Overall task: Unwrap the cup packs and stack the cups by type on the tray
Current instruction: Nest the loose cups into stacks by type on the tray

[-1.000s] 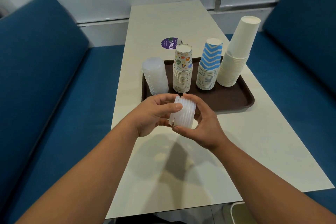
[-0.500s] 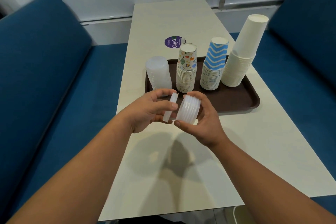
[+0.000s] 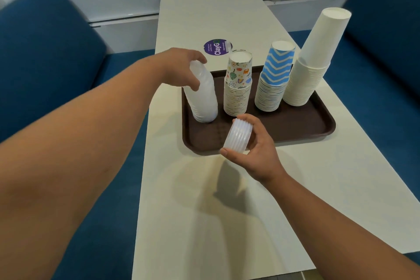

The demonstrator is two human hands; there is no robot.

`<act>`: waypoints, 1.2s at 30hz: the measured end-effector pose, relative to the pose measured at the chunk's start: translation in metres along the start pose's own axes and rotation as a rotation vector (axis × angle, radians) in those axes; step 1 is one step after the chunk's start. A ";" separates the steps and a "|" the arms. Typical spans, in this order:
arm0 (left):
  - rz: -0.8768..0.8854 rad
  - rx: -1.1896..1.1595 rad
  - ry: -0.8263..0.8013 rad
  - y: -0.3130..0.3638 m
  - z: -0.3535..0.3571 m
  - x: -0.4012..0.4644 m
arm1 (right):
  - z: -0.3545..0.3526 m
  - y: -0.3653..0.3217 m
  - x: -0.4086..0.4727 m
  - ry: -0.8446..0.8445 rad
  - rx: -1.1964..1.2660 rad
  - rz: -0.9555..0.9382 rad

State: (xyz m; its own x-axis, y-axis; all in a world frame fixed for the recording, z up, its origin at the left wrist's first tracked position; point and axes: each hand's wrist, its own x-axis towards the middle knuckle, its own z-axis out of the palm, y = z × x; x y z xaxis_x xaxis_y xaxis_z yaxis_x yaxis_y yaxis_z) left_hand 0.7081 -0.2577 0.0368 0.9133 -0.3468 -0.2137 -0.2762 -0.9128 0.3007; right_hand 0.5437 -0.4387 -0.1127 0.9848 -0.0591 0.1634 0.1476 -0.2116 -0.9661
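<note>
Four cup stacks are counted on the brown tray (image 3: 295, 134), all upside down along its far edge: translucent plastic stack (image 3: 204, 100) at the left corner, patterned stack (image 3: 237, 88), blue zigzag stack (image 3: 273, 79), plain white stack (image 3: 311, 61) at the right. The top of the translucent plastic stack is gripped by the left hand (image 3: 181, 68). One short plastic cup pack (image 3: 237, 138) is grasped sideways by the right hand (image 3: 254, 150) over the tray's near edge. One purple sticker (image 3: 217, 47) is seen on the tabletop (image 3: 227, 211) beyond the tray.

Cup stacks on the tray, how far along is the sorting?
Done: patterned, blue zigzag and plain white paper cup stacks stand on the brown tray. In hand: left hand at the translucent plastic stack. Left: the right hand's short translucent stack.
</note>
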 end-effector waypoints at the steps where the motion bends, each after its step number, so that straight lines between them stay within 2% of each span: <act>1: 0.003 0.017 -0.024 0.000 0.000 0.006 | 0.000 0.000 0.001 0.003 -0.001 0.006; 17: 0.020 0.110 -0.176 0.008 0.001 0.028 | -0.004 0.003 -0.004 0.026 -0.029 0.033; 19: 0.020 0.120 -0.159 0.006 -0.002 0.026 | -0.006 0.002 -0.005 0.030 -0.027 0.027; 21: 0.069 0.112 -0.035 0.008 -0.008 0.013 | -0.009 0.001 -0.005 0.042 -0.036 0.009; 22: 0.111 0.057 0.063 0.012 -0.009 0.001 | -0.010 0.000 -0.006 0.048 -0.045 0.000; 24: 0.168 -0.205 0.236 0.020 0.001 -0.028 | -0.012 -0.001 -0.006 0.051 -0.033 -0.010; 25: 0.163 -0.373 0.244 0.027 0.013 -0.043 | -0.013 -0.002 -0.006 0.053 -0.013 -0.020; 27: 0.107 -0.625 0.085 0.038 0.045 -0.068 | -0.012 -0.004 -0.005 0.047 0.032 -0.054; 29: 0.031 -0.778 -0.130 0.043 0.075 -0.081 | -0.009 -0.008 -0.005 0.021 0.055 -0.078; 31: -0.026 -0.946 -0.261 0.044 0.092 -0.087 | -0.006 -0.012 -0.004 0.006 0.061 -0.090; 33: -0.046 -1.094 -0.285 0.043 0.096 -0.091 | -0.006 -0.014 -0.005 0.000 0.048 -0.099; 36: -0.051 -1.150 -0.260 0.040 0.096 -0.094 | -0.006 -0.015 -0.007 -0.017 0.028 -0.100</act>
State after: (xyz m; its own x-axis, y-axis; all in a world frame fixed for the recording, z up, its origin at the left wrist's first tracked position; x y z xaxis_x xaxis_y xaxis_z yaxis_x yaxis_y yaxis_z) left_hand 0.5830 -0.2824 -0.0203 0.7901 -0.4705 -0.3930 0.3127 -0.2420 0.9185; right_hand 0.5344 -0.4409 -0.0985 0.9663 -0.0228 0.2564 0.2477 -0.1880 -0.9504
